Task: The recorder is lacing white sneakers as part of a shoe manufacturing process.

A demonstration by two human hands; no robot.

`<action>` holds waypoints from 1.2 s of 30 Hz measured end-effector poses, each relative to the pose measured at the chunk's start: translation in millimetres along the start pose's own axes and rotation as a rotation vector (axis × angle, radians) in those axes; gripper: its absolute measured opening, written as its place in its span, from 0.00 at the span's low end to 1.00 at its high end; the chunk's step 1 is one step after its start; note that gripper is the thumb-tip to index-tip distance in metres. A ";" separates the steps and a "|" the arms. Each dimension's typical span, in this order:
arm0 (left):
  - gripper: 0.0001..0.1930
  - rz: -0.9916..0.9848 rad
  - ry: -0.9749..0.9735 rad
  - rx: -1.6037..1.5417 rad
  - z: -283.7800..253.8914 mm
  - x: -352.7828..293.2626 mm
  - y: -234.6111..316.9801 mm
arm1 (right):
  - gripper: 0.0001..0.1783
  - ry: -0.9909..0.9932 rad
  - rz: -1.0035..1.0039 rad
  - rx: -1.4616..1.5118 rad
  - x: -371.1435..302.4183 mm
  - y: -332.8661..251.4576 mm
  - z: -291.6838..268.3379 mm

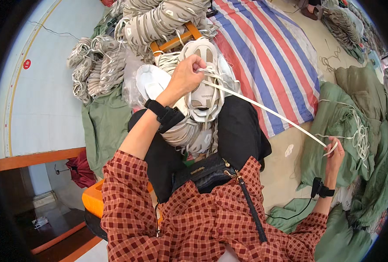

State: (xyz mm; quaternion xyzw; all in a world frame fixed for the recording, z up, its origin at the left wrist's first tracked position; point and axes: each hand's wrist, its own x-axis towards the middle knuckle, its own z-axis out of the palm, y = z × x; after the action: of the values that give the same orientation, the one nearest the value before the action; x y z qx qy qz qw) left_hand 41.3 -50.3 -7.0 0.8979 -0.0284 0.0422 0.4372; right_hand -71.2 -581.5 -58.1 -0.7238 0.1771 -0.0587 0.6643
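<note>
Lace [263,107]: wht, flat, taut to R hand [335,153]; shoe [202,97]: beige/wht

Left grip [187,77] at beige sneaker [200,98], right grip [335,156] holding lace [268,110] taut, striped sheet [268,56]

The left hand [188,76] (partly) hides the shoe [202,98].

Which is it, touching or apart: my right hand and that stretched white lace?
Touching: the head view shows the white lace gripped in your right hand.
</note>
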 end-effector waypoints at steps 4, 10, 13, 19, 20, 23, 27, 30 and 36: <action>0.06 0.068 -0.082 0.145 -4.6 1.3 2.0 | 0.15 -0.018 0.013 0.042 1.2 4.6 -0.6; 0.04 0.164 0.297 0.606 12.1 -7.2 4.0 | 0.15 0.002 0.048 -0.016 1.9 19.6 5.6; 0.04 0.011 0.394 0.410 17.1 -6.3 -2.8 | 0.14 0.036 0.078 0.077 -4.5 19.6 10.4; 0.05 -0.173 0.298 0.035 19.1 -12.5 -10.6 | 0.14 0.140 0.199 0.371 3.8 42.1 -44.4; 0.06 -0.130 0.226 0.077 16.0 -15.0 -10.0 | 0.14 0.294 0.185 0.450 3.6 49.2 -56.5; 0.08 0.094 0.262 0.155 13.6 -36.5 10.4 | 0.14 0.273 0.344 0.281 9.7 75.0 -67.7; 0.13 0.215 0.107 0.390 28.5 -71.4 33.6 | 0.20 -0.544 -0.029 -0.727 29.7 100.8 20.1; 0.15 0.282 0.143 0.587 35.2 -81.3 36.1 | 0.11 -0.530 -0.094 -0.202 22.5 34.3 188.5; 0.07 0.374 0.184 0.758 70.2 -69.2 15.7 | 0.09 -0.498 -0.666 -0.230 11.5 -50.8 358.6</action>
State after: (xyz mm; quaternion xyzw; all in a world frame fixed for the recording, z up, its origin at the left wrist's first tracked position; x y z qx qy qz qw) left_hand -25.4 -114.3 -44.7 0.9669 -0.1341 0.2082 0.0619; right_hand 63.4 -245.2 -49.6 -0.8028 -0.2264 -0.0735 0.5467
